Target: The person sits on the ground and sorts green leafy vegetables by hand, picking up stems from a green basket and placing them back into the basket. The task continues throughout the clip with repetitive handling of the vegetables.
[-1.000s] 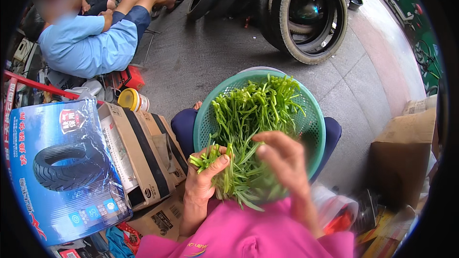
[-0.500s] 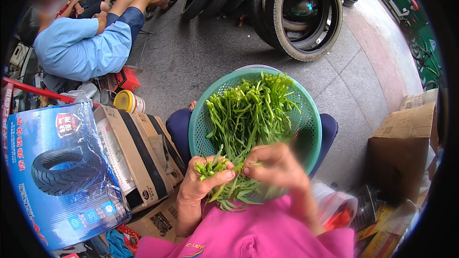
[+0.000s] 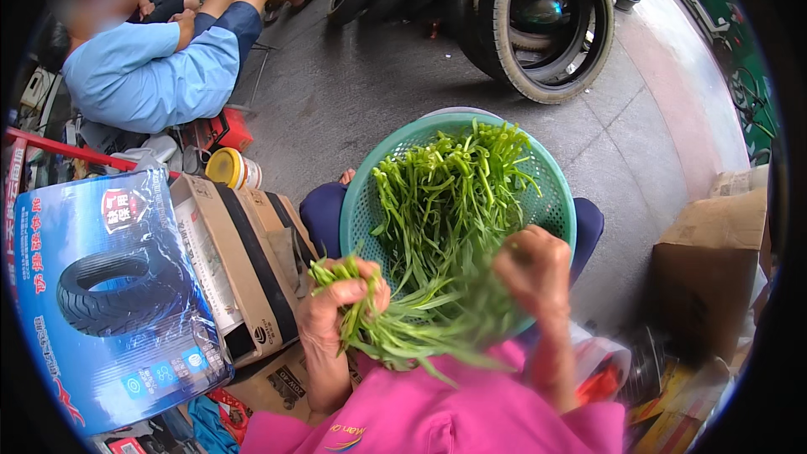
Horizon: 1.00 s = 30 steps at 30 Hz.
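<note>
A green perforated plastic basket point(image 3: 357, 189) rests across my lap, with a heap of long-stemmed leafy greens point(image 3: 450, 193) in it, cut ends turned to the far side. At the basket's near left, my left hand point(image 3: 340, 303) is wrapped round a bunch of leafy greens point(image 3: 395, 332); their stem ends stick out by the thumb and the leaves trail to the right over my pink shirt. My right hand point(image 3: 538, 273) hovers above the basket's right near rim with curled fingers. Blurred green leaves show beside it; what its fingers hold is hidden.
Left of me stand a blue tyre box point(image 3: 118, 286) and brown cartons point(image 3: 244, 261), with a yellow-lidded tub point(image 3: 231, 168) behind. Tyres point(image 3: 551, 25) stand ahead. A person in light blue point(image 3: 155, 76) sits at far left. A carton point(image 3: 710, 269) and plastic bag point(image 3: 601, 361) lie right.
My hands have drawn apart: the right moved right and up from the bunch, the left slightly left. The bunch in my left hand now lies with its leaves fanned rightward.
</note>
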{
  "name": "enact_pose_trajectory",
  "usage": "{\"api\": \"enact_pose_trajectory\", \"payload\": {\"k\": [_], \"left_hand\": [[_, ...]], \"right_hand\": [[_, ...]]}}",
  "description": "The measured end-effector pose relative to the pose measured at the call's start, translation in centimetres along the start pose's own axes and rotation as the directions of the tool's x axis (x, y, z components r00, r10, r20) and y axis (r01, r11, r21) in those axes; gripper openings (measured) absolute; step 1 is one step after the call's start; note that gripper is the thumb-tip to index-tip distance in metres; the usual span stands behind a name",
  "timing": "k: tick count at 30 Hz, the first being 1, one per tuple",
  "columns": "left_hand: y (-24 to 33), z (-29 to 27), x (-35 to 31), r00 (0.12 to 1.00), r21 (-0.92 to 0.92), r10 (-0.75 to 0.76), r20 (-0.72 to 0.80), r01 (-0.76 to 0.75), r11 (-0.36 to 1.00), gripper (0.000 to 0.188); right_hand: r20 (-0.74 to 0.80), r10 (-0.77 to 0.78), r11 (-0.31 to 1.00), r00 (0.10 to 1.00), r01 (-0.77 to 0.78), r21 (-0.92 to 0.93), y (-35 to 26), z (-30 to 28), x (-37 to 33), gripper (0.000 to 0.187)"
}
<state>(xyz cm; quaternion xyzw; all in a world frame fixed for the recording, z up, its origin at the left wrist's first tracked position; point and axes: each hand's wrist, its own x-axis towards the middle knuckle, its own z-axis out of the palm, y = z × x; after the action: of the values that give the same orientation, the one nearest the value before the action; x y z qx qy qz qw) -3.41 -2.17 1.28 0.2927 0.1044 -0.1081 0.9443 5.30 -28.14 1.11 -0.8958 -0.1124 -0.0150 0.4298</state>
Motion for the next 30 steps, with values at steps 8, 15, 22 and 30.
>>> {"api": "enact_pose_trajectory", "payload": {"k": [8,15,22,30], "left_hand": [[-0.6,-3.7,2.6,0.978,-0.344,0.205,0.031,-0.182,0.921,0.023],[-1.4,-3.4,3.1,0.981,-0.395,0.189,0.041,-0.158,0.905,0.021],[-3.7,-1.0,1.9,0.980,-0.215,-0.181,0.081,0.195,0.957,0.036],[-1.2,1.6,0.1,0.989,0.630,-0.147,-0.019,0.126,0.767,0.034]], "right_hand": [[0.036,0.263,0.959,0.964,-0.266,0.102,2.3,-0.1,-0.8,0.026],[0.485,0.171,0.384,0.858,-0.511,0.769,-0.1,-1.9,0.1,0.038],[0.278,0.268,0.118,0.922,-0.318,0.941,-5.9,4.1,-0.1,0.035],[0.327,0.095,0.610,0.940,-0.315,0.727,-6.7,4.8,-1.3,0.040]]}}
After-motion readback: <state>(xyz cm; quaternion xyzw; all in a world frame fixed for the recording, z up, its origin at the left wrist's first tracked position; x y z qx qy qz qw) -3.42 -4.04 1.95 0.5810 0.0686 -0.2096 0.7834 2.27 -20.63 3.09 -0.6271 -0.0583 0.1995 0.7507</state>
